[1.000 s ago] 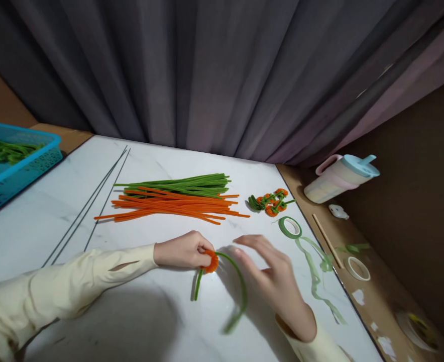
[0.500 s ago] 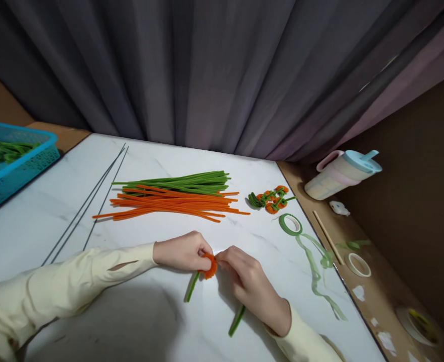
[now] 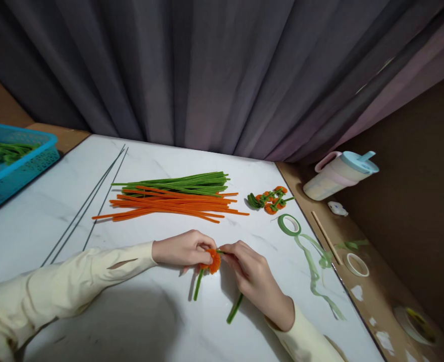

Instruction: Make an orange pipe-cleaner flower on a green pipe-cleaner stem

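Note:
Between the thumb and fingers of my left hand [image 3: 182, 250] is an orange chenille-stem flower [image 3: 215, 261]. A short green stem [image 3: 198, 285] hangs below it toward me. My right hand [image 3: 255, 275] is closed in a pinch at the flower's right side, on a thin green pipe cleaner end that meets the flower. A green pipe cleaner piece [image 3: 234, 307] sticks out below my right hand; whether it is held or lies on the table I cannot tell. Behind my hands lie orange pipe cleaners [image 3: 169, 204] and green pipe cleaners [image 3: 184, 182].
Small orange-and-green flowers [image 3: 272, 198] lie at the right, beside a roll of green tape [image 3: 290, 224] with a loose strip. Thin dark wires [image 3: 90, 196] lie at left, near a blue basket [image 3: 22, 163]. A tumbler [image 3: 340, 176] stands beyond the table's right edge.
The orange flower has turned and shifted slightly right in my left hand, its stem swinging more upright. My right hand has moved a little, and a green end now shows at its fingertips.

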A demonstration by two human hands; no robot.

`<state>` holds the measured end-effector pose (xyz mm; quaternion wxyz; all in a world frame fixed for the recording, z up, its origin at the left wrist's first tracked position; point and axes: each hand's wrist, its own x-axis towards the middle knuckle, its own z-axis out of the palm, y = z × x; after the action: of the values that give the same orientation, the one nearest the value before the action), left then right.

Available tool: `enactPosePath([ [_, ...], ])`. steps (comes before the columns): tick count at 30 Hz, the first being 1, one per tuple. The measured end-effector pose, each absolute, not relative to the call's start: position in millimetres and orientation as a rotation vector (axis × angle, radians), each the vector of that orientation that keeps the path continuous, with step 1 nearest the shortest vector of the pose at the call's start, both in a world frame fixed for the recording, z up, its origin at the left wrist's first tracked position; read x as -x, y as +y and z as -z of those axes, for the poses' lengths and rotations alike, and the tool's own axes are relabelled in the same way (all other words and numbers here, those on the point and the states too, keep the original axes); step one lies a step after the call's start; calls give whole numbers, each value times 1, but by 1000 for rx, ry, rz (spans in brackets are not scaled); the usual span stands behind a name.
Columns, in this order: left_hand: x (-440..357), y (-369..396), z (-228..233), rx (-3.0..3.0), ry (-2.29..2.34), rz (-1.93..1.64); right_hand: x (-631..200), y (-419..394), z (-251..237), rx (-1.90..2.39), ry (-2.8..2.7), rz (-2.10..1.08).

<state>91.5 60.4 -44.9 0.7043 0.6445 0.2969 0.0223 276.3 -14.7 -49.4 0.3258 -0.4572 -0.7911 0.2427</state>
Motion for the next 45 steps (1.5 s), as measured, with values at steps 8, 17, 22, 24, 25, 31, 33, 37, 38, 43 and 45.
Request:
enactPosePath([
  [8, -95, 61, 53, -1297, 674, -131, -274, -18, 46, 1178, -2028, -353],
  [17, -98, 61, 57, -1153, 799, -312, -261, -28, 53, 1332, -2229, -234],
  [22, -98, 60, 54, -1170, 804, -306, -261, -24, 63, 1368, -2141, -518],
  [24, -98, 60, 53, -1175, 807, -315, -263, -24, 64, 1373, -2094, -612],
  [25, -98, 60, 54, -1179, 810, -320, -264, -23, 64, 1374, -2079, -639],
  [31, -97, 63, 56, -1145, 812, -314, -270, -21, 58, 1354, -2067, -673],
  [33, -97, 63, 55, -1129, 804, -309, -272, -21, 55, 1353, -2058, -690],
  [37, -99, 61, 51, -1103, 823, -340, -271, -22, 50, 1378, -2022, -769],
  [38, -99, 61, 51, -1096, 831, -351, -270, -22, 49, 1383, -2013, -786],
  [43, -100, 58, 53, -1069, 847, -399, -270, -22, 48, 1386, -1994, -807],
  [45, -100, 58, 55, -1075, 853, -401, -270, -21, 48, 1384, -1997, -809],
])
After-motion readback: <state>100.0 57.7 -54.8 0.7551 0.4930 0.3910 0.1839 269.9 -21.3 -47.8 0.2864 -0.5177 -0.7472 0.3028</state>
